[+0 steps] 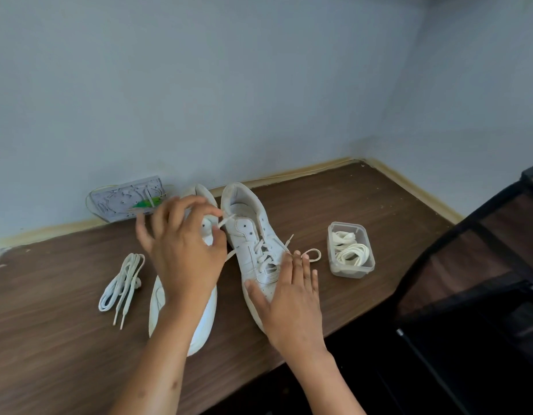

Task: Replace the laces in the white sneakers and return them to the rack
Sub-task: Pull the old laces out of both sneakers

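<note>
Sneakers (253,253) half-laced, unracked; left hand (181,250) pinches lace end (226,220), right hand (292,298) lies flat, steadying the toe.

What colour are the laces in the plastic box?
Cream, off-white laces, seen in the head view.

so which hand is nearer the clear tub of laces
Right. The right hand lies flat on the right sneaker, fingertips just left of the clear tub. The left hand is farther left, over the other sneaker, pinching a lace end.
</note>
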Available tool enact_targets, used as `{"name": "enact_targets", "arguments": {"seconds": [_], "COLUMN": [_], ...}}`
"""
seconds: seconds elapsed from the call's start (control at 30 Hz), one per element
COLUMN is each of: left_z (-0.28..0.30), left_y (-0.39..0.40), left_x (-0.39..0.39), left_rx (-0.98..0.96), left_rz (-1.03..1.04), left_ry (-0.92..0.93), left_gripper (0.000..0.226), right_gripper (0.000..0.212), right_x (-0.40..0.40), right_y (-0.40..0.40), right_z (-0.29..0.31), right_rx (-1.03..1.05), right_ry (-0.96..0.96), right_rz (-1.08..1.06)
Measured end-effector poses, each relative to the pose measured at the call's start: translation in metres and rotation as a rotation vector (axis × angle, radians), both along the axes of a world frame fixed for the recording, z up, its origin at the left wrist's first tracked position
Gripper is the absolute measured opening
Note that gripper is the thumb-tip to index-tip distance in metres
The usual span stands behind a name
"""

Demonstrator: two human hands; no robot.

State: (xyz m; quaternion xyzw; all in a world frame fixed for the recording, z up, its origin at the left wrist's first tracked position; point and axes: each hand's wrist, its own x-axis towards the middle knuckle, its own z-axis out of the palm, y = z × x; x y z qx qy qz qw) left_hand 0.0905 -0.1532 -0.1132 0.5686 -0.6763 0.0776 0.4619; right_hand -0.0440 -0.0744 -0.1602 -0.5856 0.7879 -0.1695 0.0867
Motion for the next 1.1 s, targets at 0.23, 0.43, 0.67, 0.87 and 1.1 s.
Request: {"name": "enact_targets", "arguments": {"seconds": [0.23, 0.43, 0.67, 0.87, 1.1], "left_z": [-0.012, -0.025, -0.02, -0.006, -0.005], "left_y": [0.007, 0.006, 0.002, -0.002, 0.01], "left_x": [-0.028, -0.038, -0.036, 0.002, -0.027], "left_rx": [0.216, 0.205, 0.224, 0.315, 0.118], "left_rz": [-0.179, -0.179, -0.313, -0.565, -0.146], "left_ry": [-0.324, -0.324, -0.108, 0.217, -0.167], "left_gripper": [0.019, 0.023, 0.013, 0.023, 0.019], "right_gripper": [0.112, 0.127, 0.122, 0.104, 0.111], "right_x": [0.0, 0.0, 0.0, 0.0, -0.001], "right_y": [0.0, 0.002, 0.002, 0.001, 0.0], "right_z": [0.0, 0.0, 0.0, -0.001, 0.001], "right_rx": [-0.027, -0.022, -0.011, 0.005, 0.009], "right_ry": [0.001, 0.017, 0.017, 0.008, 0.004], "right_rz": [0.017, 0.031, 0.017, 0.025, 0.035]}}
